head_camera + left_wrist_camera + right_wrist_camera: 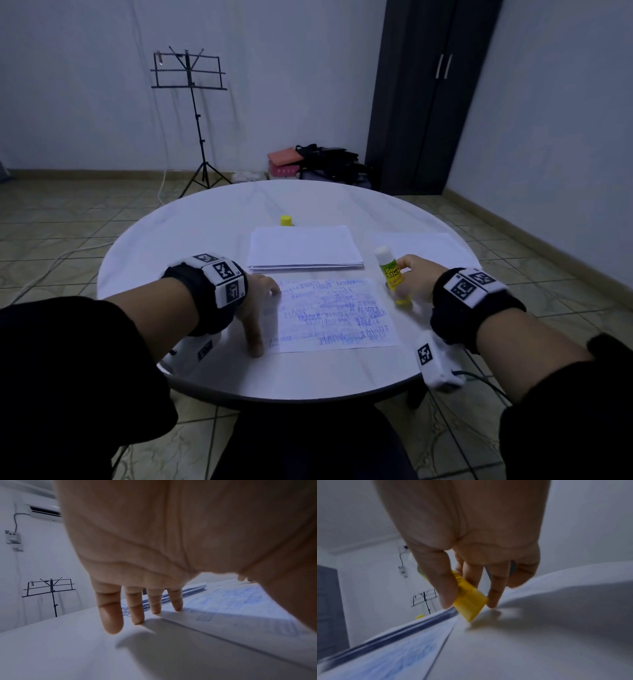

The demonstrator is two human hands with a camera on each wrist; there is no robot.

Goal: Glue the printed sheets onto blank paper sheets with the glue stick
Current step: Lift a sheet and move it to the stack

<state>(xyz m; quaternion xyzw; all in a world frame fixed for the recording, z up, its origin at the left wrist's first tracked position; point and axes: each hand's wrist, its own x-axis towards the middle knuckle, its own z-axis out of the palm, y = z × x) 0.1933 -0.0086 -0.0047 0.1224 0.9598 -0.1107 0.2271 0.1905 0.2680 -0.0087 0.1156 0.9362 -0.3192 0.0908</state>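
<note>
There is one glue stick [392,278], uncapped, and one yellow cap [286,220] standing apart from it on the far side of the one round surface [191,240]. Paper comes as one printed sheet [334,317] lying singly with blue print showing through, one stack of sheets [303,250] whose number cannot be told, and one more pale sheet [418,241] off to the right. Two hands are in view, the left hand [255,305] and the right hand [416,277], and beyond them one music stand [191,73], one dark cabinet [424,102] and one heap of bags and boxes [318,162] on the floor.
</note>
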